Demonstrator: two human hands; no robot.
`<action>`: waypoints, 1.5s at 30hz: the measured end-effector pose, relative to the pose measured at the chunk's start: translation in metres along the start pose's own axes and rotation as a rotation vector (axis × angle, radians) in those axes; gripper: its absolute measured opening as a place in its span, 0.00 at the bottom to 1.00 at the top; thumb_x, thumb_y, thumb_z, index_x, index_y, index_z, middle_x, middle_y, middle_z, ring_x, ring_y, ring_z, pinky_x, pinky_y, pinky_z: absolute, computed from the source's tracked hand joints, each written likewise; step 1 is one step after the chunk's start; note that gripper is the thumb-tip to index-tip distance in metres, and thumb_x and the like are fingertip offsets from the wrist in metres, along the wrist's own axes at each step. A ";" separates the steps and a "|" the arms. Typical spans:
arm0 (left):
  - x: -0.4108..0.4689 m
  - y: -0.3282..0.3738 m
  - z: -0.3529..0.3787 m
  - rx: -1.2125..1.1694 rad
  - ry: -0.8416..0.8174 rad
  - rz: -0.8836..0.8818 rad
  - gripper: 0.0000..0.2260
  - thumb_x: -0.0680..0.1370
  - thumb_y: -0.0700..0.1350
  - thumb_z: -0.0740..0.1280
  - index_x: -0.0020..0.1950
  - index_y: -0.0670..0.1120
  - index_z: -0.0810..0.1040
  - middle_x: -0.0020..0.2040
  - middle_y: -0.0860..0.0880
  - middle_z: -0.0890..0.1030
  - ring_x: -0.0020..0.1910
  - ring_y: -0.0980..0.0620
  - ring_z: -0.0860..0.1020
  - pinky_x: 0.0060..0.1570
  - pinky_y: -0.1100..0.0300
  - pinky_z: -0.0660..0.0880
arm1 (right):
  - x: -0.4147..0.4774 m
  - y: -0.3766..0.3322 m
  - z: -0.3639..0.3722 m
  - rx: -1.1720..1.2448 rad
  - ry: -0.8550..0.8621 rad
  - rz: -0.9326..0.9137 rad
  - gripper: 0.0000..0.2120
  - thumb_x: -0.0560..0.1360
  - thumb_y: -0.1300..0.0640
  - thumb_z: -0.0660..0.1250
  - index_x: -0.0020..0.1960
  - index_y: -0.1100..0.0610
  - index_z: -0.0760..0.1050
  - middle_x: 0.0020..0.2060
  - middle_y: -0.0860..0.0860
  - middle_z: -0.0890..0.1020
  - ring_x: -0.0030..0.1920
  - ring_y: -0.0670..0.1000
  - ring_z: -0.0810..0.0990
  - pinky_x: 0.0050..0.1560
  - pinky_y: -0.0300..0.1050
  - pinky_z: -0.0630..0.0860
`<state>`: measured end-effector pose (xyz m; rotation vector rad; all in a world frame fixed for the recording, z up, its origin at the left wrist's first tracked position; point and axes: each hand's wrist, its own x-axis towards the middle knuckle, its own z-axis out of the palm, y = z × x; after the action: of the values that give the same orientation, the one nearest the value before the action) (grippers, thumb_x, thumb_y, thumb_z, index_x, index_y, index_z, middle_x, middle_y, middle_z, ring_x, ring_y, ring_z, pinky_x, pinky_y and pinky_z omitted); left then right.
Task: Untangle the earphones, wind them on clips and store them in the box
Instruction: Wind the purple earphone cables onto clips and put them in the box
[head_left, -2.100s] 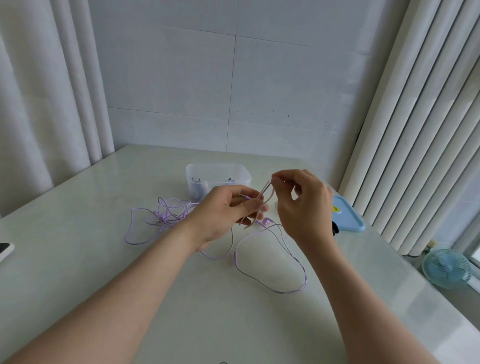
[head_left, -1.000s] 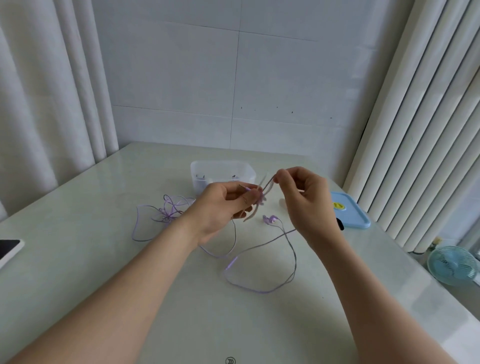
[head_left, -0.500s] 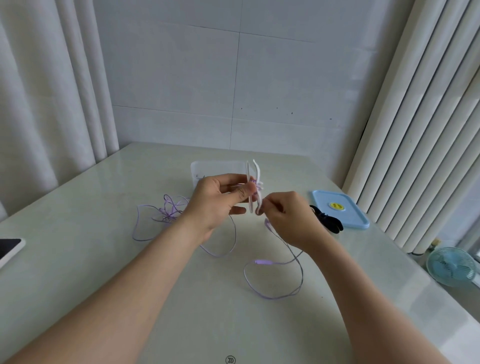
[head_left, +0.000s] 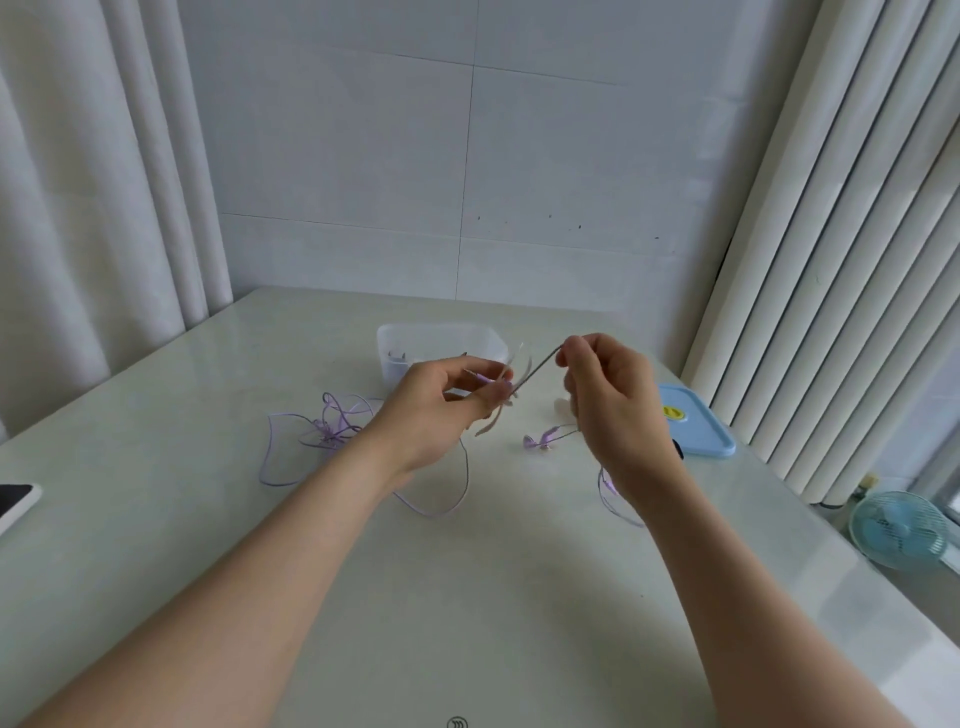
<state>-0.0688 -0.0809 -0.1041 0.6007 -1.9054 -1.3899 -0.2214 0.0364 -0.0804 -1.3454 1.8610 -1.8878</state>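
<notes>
Looking down from your head, the clear box (head_left: 441, 340) sits far across the table (head_left: 156, 519) holding a few small pieces too tiny to name, with a blue lid (head_left: 698, 431) lying flat to its right. Your left hand (head_left: 436, 415) pinches the white clip (head_left: 491, 425) in curled fingers just near of the box. Your right hand (head_left: 615, 410) pinches the purple cord (head_left: 537, 370) taut from the clip, with the earbuds (head_left: 540, 441) on the table between your hands and a purple tangle (head_left: 332, 431) further left.

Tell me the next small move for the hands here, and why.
Probably swing the right hand round the clip to lay a turn of cable. The left hand grips the clip, the right pinches the purple cable taut from it, and slack with the earbuds lies loose on the table.
</notes>
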 end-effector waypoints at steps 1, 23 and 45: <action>-0.001 0.002 0.001 0.014 -0.046 0.007 0.09 0.81 0.51 0.72 0.60 0.53 0.85 0.54 0.50 0.87 0.44 0.58 0.81 0.42 0.72 0.72 | 0.001 0.003 0.000 -0.118 0.063 -0.051 0.13 0.84 0.53 0.62 0.45 0.57 0.78 0.29 0.50 0.72 0.28 0.47 0.64 0.28 0.40 0.62; -0.005 0.010 0.005 0.406 -0.193 0.104 0.08 0.83 0.54 0.70 0.50 0.53 0.87 0.40 0.53 0.86 0.36 0.59 0.80 0.39 0.64 0.72 | -0.001 0.018 0.005 -0.456 0.326 -0.404 0.08 0.83 0.51 0.68 0.49 0.54 0.82 0.39 0.48 0.78 0.37 0.49 0.76 0.37 0.46 0.69; 0.008 -0.006 -0.005 0.000 0.289 -0.001 0.10 0.80 0.53 0.73 0.57 0.50 0.81 0.55 0.50 0.85 0.49 0.53 0.83 0.47 0.58 0.75 | -0.022 -0.005 0.017 -0.240 -0.380 -0.179 0.15 0.84 0.55 0.65 0.39 0.56 0.80 0.25 0.45 0.68 0.27 0.46 0.63 0.31 0.38 0.61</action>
<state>-0.0704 -0.0913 -0.1067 0.7587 -1.6739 -1.2297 -0.1948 0.0397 -0.0890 -1.8503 1.8586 -1.3766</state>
